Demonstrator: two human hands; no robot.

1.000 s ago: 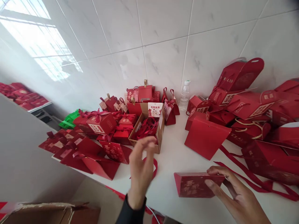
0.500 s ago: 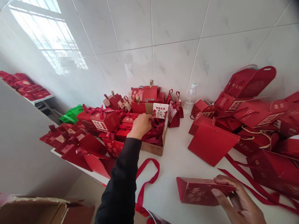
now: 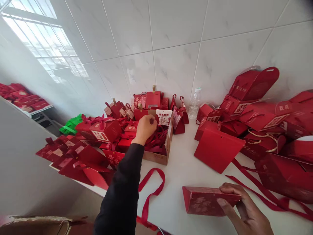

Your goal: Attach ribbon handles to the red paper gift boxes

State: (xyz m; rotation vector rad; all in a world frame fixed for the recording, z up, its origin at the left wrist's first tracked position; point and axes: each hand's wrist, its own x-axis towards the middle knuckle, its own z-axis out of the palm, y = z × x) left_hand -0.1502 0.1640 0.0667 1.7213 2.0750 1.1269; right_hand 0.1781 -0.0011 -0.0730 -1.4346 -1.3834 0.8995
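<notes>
My left hand (image 3: 145,128) reaches into a brown cardboard box (image 3: 158,157) full of red ribbons (image 3: 157,142); its fingers are curled closed over the ribbons, and what they grip is hidden. My right hand (image 3: 241,209) holds a flat red gift box (image 3: 202,200) lying on the white table (image 3: 176,192) at the near right, fingers wrapped along its right end. A loose red ribbon loop (image 3: 151,192) lies on the table between my arms.
Piles of red gift boxes and bags: folded ones at left (image 3: 78,156), large ones at right (image 3: 264,117). A clear water bottle (image 3: 195,102) stands against the tiled wall. Green items (image 3: 70,125) sit far left. A cardboard carton (image 3: 41,223) is below the table edge.
My left hand moved from above the table's near edge forward into the ribbon box and closed there. My right hand stays on the flat red box.
</notes>
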